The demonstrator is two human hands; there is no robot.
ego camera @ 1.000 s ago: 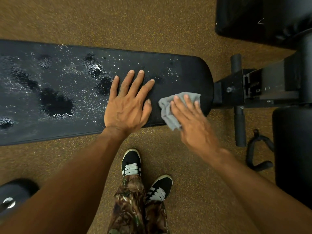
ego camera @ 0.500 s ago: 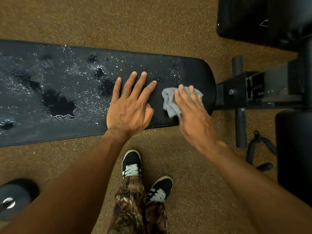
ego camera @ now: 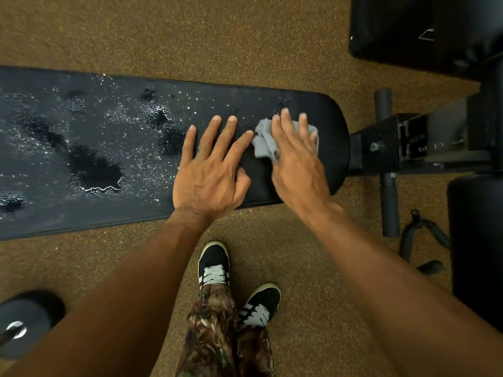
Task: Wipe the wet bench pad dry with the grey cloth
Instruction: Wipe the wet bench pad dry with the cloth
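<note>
The bench pad takes up most of the scene. It's only dry-looking at the rounded end, and that's where both hands are. The left hand is flat on the pad with fingers spread, so its grip is wide and holds nothing. The right hand isn't really clutching anything either: it has straight fingers pressing the grey cloth down, bunched up under the palm at the rounded end.

My two cents is to open that cloth out flat. Wadded like that it'll mostly push water around. Then work in long overlapping passes from the dry end toward the wet side, so you never drag water back over the finished part. The left hand is parked right in the cloth's lane, index fingertip just beside it, so it'll need to slide out of the way. After that comes the dark wet patch by the left fingers, then the big puddle further along, then loads of tiny beads. One small cloth may soak through, so expect to flip it.

Around it there's speckled brown floor, a black upholstered block and a steel frame off the pad's end. There's also a foam roller bar and a loose handle on the floor, so watch your feet there. A round dark thing sits bottom left, can't tell what it is.
</note>
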